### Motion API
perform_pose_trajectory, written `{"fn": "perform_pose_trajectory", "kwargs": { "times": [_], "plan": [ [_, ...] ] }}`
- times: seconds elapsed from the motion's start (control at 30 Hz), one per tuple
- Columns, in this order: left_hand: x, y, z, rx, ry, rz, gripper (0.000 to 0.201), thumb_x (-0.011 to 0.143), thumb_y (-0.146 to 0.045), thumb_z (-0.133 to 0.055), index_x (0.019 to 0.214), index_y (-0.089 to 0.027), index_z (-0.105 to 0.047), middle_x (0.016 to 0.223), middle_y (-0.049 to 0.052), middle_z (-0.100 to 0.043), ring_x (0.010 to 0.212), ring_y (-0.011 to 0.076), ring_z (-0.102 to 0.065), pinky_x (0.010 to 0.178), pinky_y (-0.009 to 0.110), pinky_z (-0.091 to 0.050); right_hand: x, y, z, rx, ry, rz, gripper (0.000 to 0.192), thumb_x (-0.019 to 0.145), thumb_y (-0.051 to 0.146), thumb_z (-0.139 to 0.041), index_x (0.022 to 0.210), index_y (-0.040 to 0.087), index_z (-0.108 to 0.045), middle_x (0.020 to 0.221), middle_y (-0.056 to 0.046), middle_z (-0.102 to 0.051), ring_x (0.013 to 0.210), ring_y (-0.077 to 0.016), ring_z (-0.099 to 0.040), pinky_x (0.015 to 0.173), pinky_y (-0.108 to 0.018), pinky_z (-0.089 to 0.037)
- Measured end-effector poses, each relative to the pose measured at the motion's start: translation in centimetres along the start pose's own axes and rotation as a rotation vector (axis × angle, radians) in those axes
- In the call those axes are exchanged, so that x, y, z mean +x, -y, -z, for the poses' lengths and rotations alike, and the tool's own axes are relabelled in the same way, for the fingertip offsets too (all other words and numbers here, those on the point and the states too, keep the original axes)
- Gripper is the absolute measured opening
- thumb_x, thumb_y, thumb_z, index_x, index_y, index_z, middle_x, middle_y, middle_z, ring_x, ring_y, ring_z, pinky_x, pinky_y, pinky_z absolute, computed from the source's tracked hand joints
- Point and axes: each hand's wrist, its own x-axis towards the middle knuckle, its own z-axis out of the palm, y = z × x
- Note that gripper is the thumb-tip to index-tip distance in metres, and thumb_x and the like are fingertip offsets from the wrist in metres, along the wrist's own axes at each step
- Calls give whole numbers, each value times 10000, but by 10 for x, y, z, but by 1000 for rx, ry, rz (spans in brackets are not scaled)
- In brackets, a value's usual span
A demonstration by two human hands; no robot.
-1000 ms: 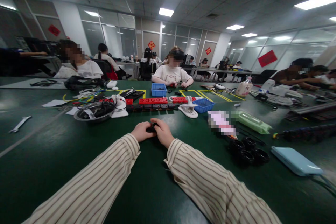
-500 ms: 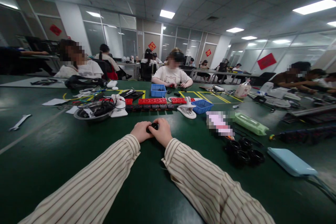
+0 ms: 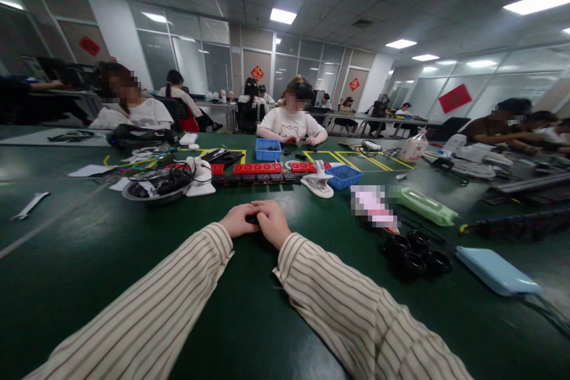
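Black part (image 3: 252, 218) sits between both hands, mid-table, fingers cover most of it; only a dark sliver shows, so can't tell its long axis or which way it points. Left hand (image 3: 238, 221) has fingers curled in around it, right hand (image 3: 272, 222) laps over from the 3 o'clock side, fingers bent down on it, little gap. Table (image 3: 249, 309) is smooth dark green, slightly glossy. From the hands: row of red and black blocky modules (image 3: 258, 173) at 12, white clip (image 3: 317, 181) at 2, round metal bowl (image 3: 155, 193) between 9 and 10, glossy black rings (image 3: 416, 255) about 3, steel wrench (image 3: 30, 206) at 9
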Motion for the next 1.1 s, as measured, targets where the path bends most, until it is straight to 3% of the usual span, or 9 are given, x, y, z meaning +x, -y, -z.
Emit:
{"fn": "perform_pose_trajectory", "kwargs": {
  "times": [0.1,0.23,0.33,0.57,0.77,0.83,0.93,1.1],
  "plan": [
    [-1,0,-2,19,-22,-4,411,609,-315,-675,996,-190,-619,987,45,-633,951,234,-566,862,327,-419,-1,0,0,-5,-48,2,291,747,64,-435,880,210,-649,1102,-9,-583,1075,-145,-491,961,-306,-349],
    [-4,-4,-3,-6,-89,8,476,595,-377,-681,1014,-175,-581,1009,52,-626,899,222,-582,811,308,-448,-1,-3,-1,-42,-161,-71,195,787,239,-521,966,179,-573,1011,-45,-546,999,-167,-492,897,-315,-383],
    [-6,-10,-1,19,-126,19,467,572,-388,-689,976,-181,-579,985,39,-634,888,220,-587,802,298,-447,-1,-4,-3,-97,-183,-155,262,774,363,-565,951,173,-531,955,-44,-525,935,-181,-492,838,-324,-397],
    [-6,-19,2,207,-100,67,221,617,-342,-637,779,-199,-587,814,23,-641,822,226,-590,766,311,-414,-2,-1,-5,-190,-111,-197,325,704,448,-632,847,187,-501,849,-16,-507,825,-176,-496,743,-306,-388],
    [-6,-17,3,192,-104,65,158,628,-306,-621,733,-197,-578,764,16,-632,782,213,-591,694,284,-417,0,-1,0,-188,-2,-122,194,724,336,-637,812,189,-545,825,-14,-538,813,-167,-513,733,-286,-396],
    [-6,-15,4,155,-106,58,217,635,-360,-632,770,-196,-588,786,16,-636,787,208,-592,704,282,-423,2,-5,3,-109,-64,-58,159,766,311,-591,865,192,-554,870,-22,-550,845,-159,-517,763,-275,-400],
    [-6,-12,3,102,-108,70,330,634,-468,-637,811,-193,-593,792,15,-638,770,196,-593,710,280,-435,7,-15,7,17,-269,-18,170,804,253,-513,959,188,-538,970,-46,-532,909,-154,-503,808,-269,-395],
    [-5,-7,1,86,-132,89,414,635,-513,-629,875,-176,-599,804,33,-638,764,200,-594,707,289,-447,15,-34,14,-10,-410,-131,126,672,181,-560,762,178,-472,810,-18,-470,813,-170,-467,771,-290,-397]
  ]
}}
